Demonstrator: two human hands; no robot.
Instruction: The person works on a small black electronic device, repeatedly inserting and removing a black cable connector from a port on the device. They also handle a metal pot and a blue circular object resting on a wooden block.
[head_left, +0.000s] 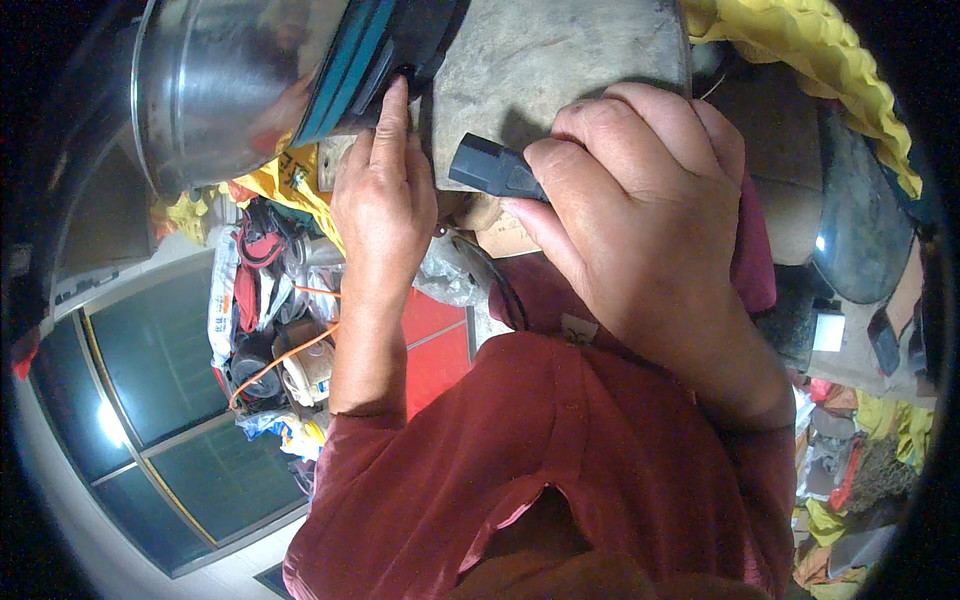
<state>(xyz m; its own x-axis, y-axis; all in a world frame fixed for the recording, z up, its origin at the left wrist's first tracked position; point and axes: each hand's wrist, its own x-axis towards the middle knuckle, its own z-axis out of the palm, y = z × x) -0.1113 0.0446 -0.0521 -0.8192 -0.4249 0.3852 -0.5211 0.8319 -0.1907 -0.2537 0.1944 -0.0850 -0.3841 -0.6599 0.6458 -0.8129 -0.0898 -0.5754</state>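
My left hand (pixel 385 195) reaches up with its index finger stretched out. The fingertip touches a black fitting (pixel 403 70) on the side of a shiny metal drum (pixel 225 85) with a teal and black band (pixel 345 75). Nothing shows held in this hand, though its bent outer fingers are partly hidden. Wrapped round a black plug (pixel 492 165), my right hand (pixel 640 180) is closed. The plug's angular end points left towards the left hand, apart from the drum; its rear is hidden in the palm. Both hands are at a worn, pale board (pixel 560 50).
Crumpled yellow sheeting (pixel 820 45) lies at the upper right. Bags, containers and an orange cord (pixel 285 355) are piled left of my left arm, near a glazed door (pixel 170 400). Piled scraps (pixel 860 460) lie at lower right.
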